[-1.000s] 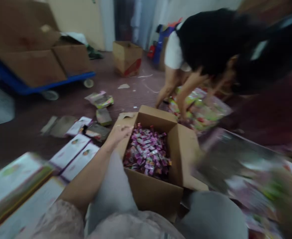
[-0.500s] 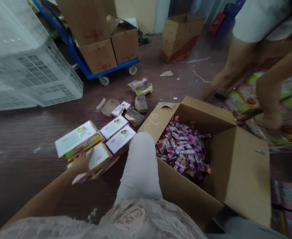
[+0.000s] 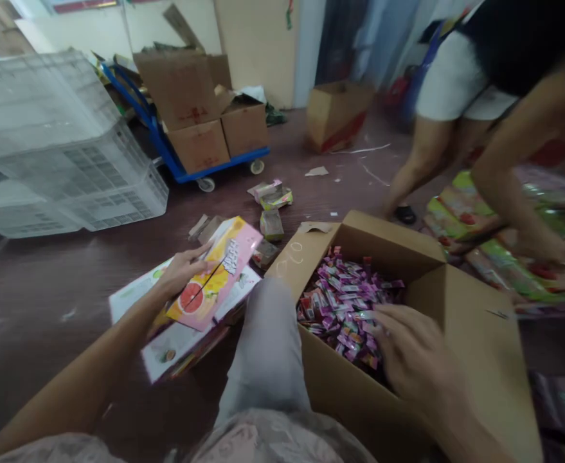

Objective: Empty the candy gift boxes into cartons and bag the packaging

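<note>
Left hand (image 3: pixel 184 270): fingers laid over the upper left edge of a flat rectangular carton (image 3: pixel 220 275) in pink and yellow card, printed with a cut grapefruit; thumb and underside grip hidden. Carton held tilted, printed face up, a dark slit line running along it, above a group of white printed cartons (image 3: pixel 180 347) beside the wearer's knee; whether it touches them cannot be told.

Right hand (image 3: pixel 420 354): fingers together and bent, tips at a heap of small purple, pink and silvery sachets (image 3: pixel 342 308); whether any sachet is pinched cannot be told. Heap lies inside a large open brown cardboard box (image 3: pixel 487 360), flaps folded outward, handwritten marks on the left flap.

Wearer's leg (image 3: pixel 270 347): pale grey trousers, between the white cartons and the cardboard box.

Beyond the box: torn small cartons (image 3: pixel 271 225), grey-brown insides showing, on the dark reddish floor (image 3: pixel 60 270).

Right: a co-worker (image 3: pixel 528 51), black top and white shorts, bent over green and pink printed packs (image 3: pixel 460 199), one hand down on them.

Rear: blue flatbed trolley (image 3: pixel 224 166) bearing brown cartons (image 3: pixel 198 146); stacked white plastic crates (image 3: pixel 103 161) to its left; tall open brown box (image 3: pixel 335 119), red-marked, to its right.
</note>
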Available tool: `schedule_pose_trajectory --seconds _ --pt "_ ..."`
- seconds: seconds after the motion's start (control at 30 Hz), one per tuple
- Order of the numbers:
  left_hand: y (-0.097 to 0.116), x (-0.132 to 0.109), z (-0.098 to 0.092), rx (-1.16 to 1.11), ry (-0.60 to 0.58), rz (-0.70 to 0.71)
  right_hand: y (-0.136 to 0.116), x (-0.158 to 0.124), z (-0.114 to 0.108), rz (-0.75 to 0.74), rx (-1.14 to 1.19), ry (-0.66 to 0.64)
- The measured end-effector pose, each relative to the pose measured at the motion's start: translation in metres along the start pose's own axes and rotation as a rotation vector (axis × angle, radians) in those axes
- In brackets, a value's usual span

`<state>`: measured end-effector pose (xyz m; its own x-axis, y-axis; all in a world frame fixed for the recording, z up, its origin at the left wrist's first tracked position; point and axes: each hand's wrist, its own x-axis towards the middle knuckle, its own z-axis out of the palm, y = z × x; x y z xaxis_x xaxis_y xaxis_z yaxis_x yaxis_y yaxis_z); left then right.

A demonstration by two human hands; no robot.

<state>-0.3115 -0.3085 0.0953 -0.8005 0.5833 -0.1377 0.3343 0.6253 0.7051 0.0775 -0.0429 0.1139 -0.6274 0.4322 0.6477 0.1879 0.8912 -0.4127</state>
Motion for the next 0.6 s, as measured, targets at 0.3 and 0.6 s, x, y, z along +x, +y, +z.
schedule_pose_trajectory --seconds 0.3,0.6 --pt "0.201 0.015 0.085 -0.134 -0.417 0.49 -0.054 0.096 0.04 -0.49 -0.409 -0.314" --pt "0.225 0.045 0.162 -0.415 -0.725 0.346 -0.005 0.057 0.007 -0.334 -0.397 -0.779"
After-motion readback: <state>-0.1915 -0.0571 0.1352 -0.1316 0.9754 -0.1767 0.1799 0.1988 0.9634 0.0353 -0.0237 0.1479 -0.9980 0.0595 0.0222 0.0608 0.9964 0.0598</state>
